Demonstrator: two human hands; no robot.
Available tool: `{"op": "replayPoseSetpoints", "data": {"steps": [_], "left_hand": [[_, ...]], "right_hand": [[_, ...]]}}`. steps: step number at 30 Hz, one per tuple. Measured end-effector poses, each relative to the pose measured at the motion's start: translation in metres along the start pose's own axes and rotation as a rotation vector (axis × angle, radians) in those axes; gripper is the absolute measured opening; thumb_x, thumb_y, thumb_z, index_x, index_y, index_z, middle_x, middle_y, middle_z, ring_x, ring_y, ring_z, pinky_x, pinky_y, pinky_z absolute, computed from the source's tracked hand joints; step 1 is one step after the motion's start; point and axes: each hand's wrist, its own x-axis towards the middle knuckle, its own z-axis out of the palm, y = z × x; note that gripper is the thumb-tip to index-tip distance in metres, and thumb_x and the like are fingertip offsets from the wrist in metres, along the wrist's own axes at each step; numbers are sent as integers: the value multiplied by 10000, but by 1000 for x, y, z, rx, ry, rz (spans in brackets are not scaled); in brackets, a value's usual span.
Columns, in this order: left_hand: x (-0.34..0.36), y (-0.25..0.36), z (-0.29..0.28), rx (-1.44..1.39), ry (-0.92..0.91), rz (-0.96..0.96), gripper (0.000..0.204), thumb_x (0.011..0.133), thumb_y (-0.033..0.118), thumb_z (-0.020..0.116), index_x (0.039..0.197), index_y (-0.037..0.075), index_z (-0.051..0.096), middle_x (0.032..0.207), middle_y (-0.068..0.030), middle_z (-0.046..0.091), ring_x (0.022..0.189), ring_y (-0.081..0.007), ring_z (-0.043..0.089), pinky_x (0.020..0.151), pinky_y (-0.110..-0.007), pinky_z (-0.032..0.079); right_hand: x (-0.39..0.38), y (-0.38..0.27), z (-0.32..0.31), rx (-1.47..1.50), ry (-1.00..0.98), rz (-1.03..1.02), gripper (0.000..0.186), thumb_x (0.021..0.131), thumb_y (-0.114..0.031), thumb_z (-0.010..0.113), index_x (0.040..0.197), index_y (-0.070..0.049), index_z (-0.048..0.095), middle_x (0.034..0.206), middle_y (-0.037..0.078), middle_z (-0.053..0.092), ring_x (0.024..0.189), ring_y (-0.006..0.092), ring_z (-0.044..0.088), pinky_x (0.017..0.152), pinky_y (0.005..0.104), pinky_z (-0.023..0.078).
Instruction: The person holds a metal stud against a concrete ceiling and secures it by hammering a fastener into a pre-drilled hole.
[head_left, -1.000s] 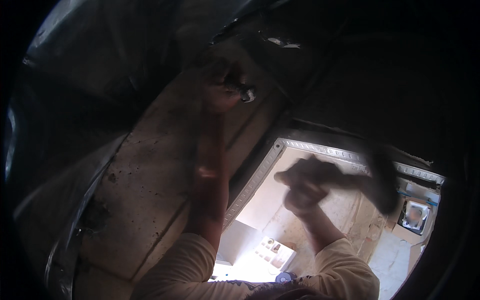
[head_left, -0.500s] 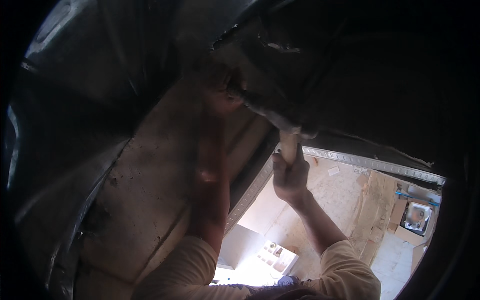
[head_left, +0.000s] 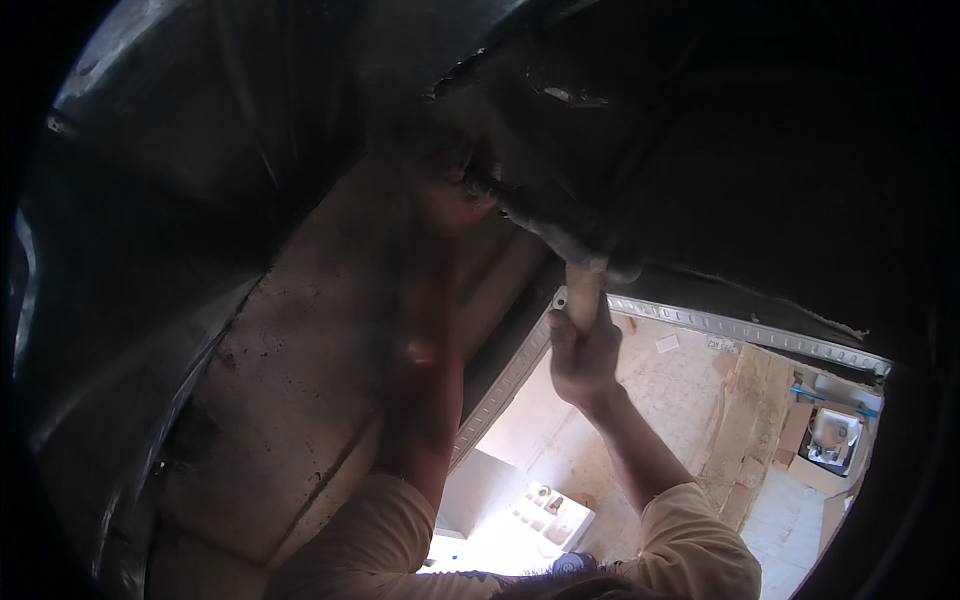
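Note:
My right hand (head_left: 585, 360) is closed round the pale wooden handle of a hammer (head_left: 584, 288). Its dark head lies at the top of the handle, angled up and to the left toward my other hand. In deep shadow, my left hand (head_left: 455, 190) is raised with its fingers curled round something dark. What it holds is hard to make out; a dark narrow shape runs from there toward the hammer head. Whether the two touch cannot be told.
Dark crumpled sheeting (head_left: 190, 330) hangs at the left beside a dusty masonry wall (head_left: 290, 360). A perforated metal strip (head_left: 740, 323) edges an opening. Through it show the floor, a white tray with compartments (head_left: 548, 515) and an open cardboard box (head_left: 822, 445).
Both hands have shifted slightly to the right, and the hammer with them. My grip looks the same.

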Motion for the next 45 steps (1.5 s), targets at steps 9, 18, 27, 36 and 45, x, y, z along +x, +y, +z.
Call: {"op": "replayPoseSetpoints", "data": {"steps": [9, 18, 27, 36, 45], "left_hand": [[9, 20, -9, 186, 132, 76, 110, 805, 101, 613, 786, -7, 617, 778, -49, 614, 698, -156, 594, 628, -279, 459], [14, 55, 25, -16, -186, 194, 181, 713, 51, 734, 675, 63, 557, 642, -28, 569, 525, -151, 538, 478, -309, 415], [8, 48, 27, -29, -149, 20, 285, 686, 82, 786, 600, 94, 514, 570, -29, 544, 462, -170, 516, 419, -315, 362], [21, 56, 27, 169, -84, 32, 306, 713, 102, 774, 540, 77, 523, 526, -57, 513, 474, -222, 515, 472, -352, 389], [11, 45, 42, 118, -45, 94, 287, 712, 83, 760, 529, 86, 538, 504, -49, 503, 442, -219, 495, 424, -352, 378]], "right_hand": [[-19, 2, -30, 319, 24, 45, 217, 946, -254, 480, 885, -46, 455, 559, -32, 399, 442, 33, 337, 389, 192, 288], [-14, -5, -35, 652, 77, 294, 166, 945, -180, 491, 848, -57, 438, 545, -57, 392, 423, 5, 343, 375, 165, 299], [-18, -1, -39, 635, 96, 260, 208, 942, -228, 527, 851, -64, 436, 526, -75, 363, 413, -4, 323, 373, 163, 281], [-14, 0, -48, 584, 129, 245, 234, 937, -265, 551, 864, -74, 438, 529, -74, 369, 411, -8, 325, 366, 161, 276], [-9, -12, -72, 499, 216, 84, 294, 939, -330, 527, 995, -48, 465, 585, -10, 395, 426, 59, 346, 387, 216, 321]]}}
